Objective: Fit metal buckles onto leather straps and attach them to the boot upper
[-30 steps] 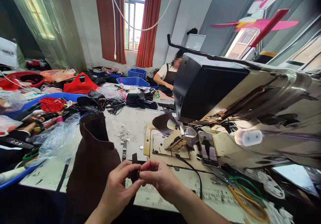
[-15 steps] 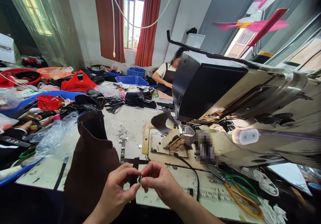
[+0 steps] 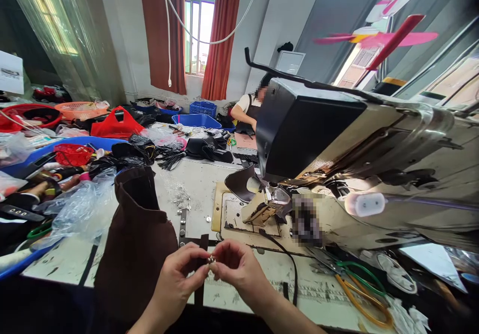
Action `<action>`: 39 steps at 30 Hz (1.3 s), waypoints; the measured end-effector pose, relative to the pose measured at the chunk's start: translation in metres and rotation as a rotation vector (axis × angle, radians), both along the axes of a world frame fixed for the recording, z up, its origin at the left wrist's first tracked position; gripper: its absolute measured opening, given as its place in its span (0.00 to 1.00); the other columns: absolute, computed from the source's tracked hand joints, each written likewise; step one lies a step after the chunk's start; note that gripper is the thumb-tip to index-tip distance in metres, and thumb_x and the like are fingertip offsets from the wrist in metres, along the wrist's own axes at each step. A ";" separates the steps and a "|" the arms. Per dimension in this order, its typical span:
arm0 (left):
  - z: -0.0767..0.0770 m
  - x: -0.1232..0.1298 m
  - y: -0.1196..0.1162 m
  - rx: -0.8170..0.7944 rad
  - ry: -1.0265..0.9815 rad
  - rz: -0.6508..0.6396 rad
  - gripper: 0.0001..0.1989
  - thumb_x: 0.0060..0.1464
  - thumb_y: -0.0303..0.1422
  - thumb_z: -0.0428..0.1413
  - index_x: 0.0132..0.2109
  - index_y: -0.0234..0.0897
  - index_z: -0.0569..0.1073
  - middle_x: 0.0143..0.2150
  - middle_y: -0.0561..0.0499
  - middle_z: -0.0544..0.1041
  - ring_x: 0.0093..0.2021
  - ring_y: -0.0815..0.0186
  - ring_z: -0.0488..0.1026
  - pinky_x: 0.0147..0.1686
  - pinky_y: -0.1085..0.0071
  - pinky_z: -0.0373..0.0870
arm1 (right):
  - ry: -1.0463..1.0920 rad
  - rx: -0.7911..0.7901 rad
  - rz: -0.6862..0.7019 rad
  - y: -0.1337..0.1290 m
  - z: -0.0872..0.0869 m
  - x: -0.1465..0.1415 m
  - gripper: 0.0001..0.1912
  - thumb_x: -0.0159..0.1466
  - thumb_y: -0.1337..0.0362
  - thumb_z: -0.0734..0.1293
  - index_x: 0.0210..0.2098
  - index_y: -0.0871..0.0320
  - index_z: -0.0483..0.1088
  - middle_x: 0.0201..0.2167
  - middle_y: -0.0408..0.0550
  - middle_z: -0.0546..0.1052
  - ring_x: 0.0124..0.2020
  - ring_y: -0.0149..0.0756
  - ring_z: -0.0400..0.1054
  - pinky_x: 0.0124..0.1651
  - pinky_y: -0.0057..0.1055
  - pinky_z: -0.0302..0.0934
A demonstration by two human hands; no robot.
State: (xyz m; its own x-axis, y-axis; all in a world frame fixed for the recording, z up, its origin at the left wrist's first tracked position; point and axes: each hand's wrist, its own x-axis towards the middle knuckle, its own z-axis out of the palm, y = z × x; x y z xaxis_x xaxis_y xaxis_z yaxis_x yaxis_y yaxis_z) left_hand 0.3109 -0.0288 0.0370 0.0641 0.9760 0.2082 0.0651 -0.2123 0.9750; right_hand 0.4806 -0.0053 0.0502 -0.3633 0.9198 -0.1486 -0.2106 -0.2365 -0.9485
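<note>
Over the front of the worktable, my left hand (image 3: 175,276) and my right hand (image 3: 241,269) meet fingertip to fingertip. Between their pinched thumbs and forefingers sits a small shiny metal piece (image 3: 211,260), too small to tell its kind. Both hands are closed on it. Beneath them a narrow dark strap (image 3: 199,294) lies across the white tabletop. Left of my left hand is a dark brown leather boot shaft (image 3: 136,244), its open end up. Close by lies a row of metal fittings on a dark strip (image 3: 183,223).
A sewing machine (image 3: 310,134) fills the right side, its post (image 3: 262,209) just beyond my right hand. Scissors with orange and green handles (image 3: 361,294) lie at right. A blue tub (image 3: 28,157) crowds the left. A co-worker (image 3: 245,109) sits at the far side.
The metal piece has turned between my fingertips and shows more of its shiny surface. Both hands stay in nearly the same place. The co-worker's arm has shifted slightly.
</note>
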 end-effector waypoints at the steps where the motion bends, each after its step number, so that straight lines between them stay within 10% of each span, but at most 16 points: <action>1: -0.002 0.000 0.000 -0.049 -0.019 -0.008 0.09 0.53 0.37 0.61 0.42 0.42 0.80 0.38 0.47 0.76 0.37 0.64 0.74 0.35 0.74 0.72 | -0.027 0.028 -0.032 0.001 -0.001 0.001 0.20 0.45 0.57 0.80 0.31 0.60 0.73 0.23 0.40 0.72 0.24 0.25 0.63 0.27 0.25 0.58; 5: -0.013 0.002 0.000 -0.207 -0.104 0.055 0.21 0.52 0.40 0.60 0.54 0.41 0.76 0.47 0.45 0.74 0.46 0.60 0.74 0.46 0.68 0.72 | -0.135 0.087 -0.117 0.001 -0.003 0.004 0.19 0.50 0.54 0.77 0.34 0.59 0.74 0.25 0.42 0.72 0.26 0.27 0.63 0.30 0.26 0.60; 14: -0.014 0.025 -0.007 -0.361 -0.401 0.296 0.53 0.41 0.41 0.68 0.69 0.34 0.50 0.34 0.52 0.77 0.36 0.65 0.74 0.39 0.72 0.72 | -0.408 0.355 -0.100 -0.001 -0.004 -0.003 0.09 0.56 0.60 0.70 0.33 0.60 0.78 0.28 0.47 0.75 0.28 0.32 0.67 0.32 0.29 0.63; 22: -0.008 0.027 -0.009 -0.346 -0.302 0.242 0.18 0.42 0.41 0.67 0.40 0.35 0.79 0.36 0.46 0.81 0.39 0.58 0.77 0.42 0.69 0.74 | -0.469 0.393 -0.112 -0.002 -0.002 -0.002 0.09 0.57 0.62 0.69 0.34 0.59 0.79 0.29 0.48 0.77 0.28 0.33 0.69 0.32 0.29 0.64; 39: -0.003 0.021 -0.017 -0.266 -0.229 0.172 0.11 0.49 0.42 0.63 0.33 0.38 0.80 0.31 0.49 0.78 0.35 0.62 0.75 0.37 0.73 0.72 | -0.566 0.577 -0.033 -0.009 0.011 0.003 0.08 0.57 0.68 0.70 0.37 0.56 0.77 0.28 0.46 0.75 0.29 0.33 0.69 0.34 0.30 0.65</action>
